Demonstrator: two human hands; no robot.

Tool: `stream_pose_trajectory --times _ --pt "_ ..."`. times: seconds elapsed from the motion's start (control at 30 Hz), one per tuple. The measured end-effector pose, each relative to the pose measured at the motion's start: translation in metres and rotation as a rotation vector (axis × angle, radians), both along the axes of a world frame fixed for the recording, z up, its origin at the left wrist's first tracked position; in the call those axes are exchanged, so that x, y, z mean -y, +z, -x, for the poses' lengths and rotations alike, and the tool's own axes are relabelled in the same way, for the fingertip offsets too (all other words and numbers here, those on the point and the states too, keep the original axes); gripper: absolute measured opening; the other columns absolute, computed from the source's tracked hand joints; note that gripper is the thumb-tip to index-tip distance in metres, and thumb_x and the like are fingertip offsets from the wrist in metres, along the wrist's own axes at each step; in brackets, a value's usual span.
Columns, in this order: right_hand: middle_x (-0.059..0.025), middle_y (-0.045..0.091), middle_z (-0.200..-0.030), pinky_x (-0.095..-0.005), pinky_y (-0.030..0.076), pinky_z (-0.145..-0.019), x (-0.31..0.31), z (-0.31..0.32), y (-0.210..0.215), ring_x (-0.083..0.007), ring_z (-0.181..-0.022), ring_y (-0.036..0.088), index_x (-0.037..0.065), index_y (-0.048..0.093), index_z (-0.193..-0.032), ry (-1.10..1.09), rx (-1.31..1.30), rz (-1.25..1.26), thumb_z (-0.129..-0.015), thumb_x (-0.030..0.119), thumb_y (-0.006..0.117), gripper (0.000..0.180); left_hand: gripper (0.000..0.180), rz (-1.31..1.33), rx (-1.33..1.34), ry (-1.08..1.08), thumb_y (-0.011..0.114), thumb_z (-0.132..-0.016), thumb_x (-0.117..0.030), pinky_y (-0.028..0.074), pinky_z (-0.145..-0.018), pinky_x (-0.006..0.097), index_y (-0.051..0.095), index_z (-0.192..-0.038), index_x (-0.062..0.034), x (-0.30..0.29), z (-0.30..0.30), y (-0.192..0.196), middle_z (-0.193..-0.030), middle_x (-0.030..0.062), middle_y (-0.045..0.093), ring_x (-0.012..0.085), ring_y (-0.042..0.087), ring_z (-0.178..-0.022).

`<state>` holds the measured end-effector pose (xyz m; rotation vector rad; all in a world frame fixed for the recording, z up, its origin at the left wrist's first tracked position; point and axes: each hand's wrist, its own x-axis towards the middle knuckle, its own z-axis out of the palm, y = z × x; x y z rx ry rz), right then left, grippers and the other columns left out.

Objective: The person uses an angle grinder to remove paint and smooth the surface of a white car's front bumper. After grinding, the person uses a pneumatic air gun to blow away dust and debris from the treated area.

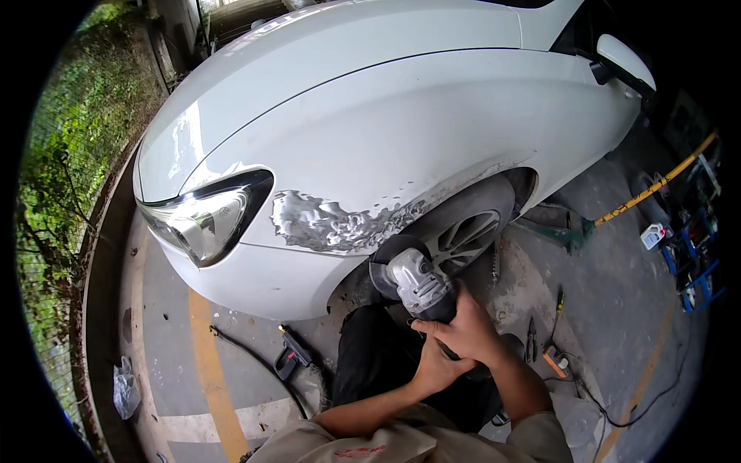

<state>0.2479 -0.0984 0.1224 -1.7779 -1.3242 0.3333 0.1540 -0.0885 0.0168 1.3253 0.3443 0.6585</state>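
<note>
A grey and black angle grinder (417,279) is held in front of my body by both hands. My right hand (472,327) wraps around its dark body. My left hand (438,366) closes on its rear end, just below the right. The grinder's dark round disc (398,248) is by the lower edge of a white car fender (370,147), beside the wheel arch; I cannot tell whether it touches. Bare, shiny metal with ragged paint edges (328,224) spreads between the headlight (208,220) and the wheel (467,231).
Left on the floor lie a black spray gun (293,353) and a hose (258,359). Pliers (531,339), a screwdriver (558,309) and an orange power strip (556,361) with cable lie right. Beyond are a yellow-handled floor jack (567,228), a white bottle (653,236) and a blue rack (695,258).
</note>
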Motion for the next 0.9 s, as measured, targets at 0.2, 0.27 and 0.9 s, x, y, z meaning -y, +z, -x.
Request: stream_pose_trajectory --times 0.2,0.27,0.9 --pt "-0.0237 0.064 -0.095 -0.0432 0.05 -0.078 -0.001 0.005 0.003 -0.0413 -0.091 0.063 -0.008 0.049 -0.112 0.071 -0.054 -0.069 -0.07 0.042 0.079 0.072 0.077 -0.038 -0.014 0.053 0.077 -0.063 -0.009 0.047 -0.084 0.031 0.033 -0.124 0.0056 -0.002 0.007 0.008 -0.106 0.0139 0.056 0.0204 0.058 -0.097" --pt "-0.0234 0.064 -0.096 -0.0432 0.05 -0.078 -0.001 0.006 0.004 -0.0412 -0.091 0.063 -0.007 0.049 -0.113 0.075 -0.055 -0.058 -0.07 0.042 0.079 0.072 0.078 -0.057 0.006 0.061 0.078 -0.063 -0.009 0.047 -0.085 0.031 0.033 -0.124 0.0056 -0.002 0.006 0.007 -0.109 0.0147 0.055 0.0211 0.058 -0.097" --pt "-0.0222 0.064 -0.098 -0.042 0.049 -0.08 -0.001 -0.004 -0.001 -0.038 -0.093 0.063 -0.006 0.05 -0.111 0.081 -0.12 -0.076 -0.068 0.039 0.081 0.069 0.078 -0.039 0.049 0.033 0.081 -0.066 -0.015 0.048 -0.086 0.033 0.032 -0.123 0.0041 -0.002 0.0 0.005 -0.109 0.0151 0.053 0.0209 0.057 -0.1"
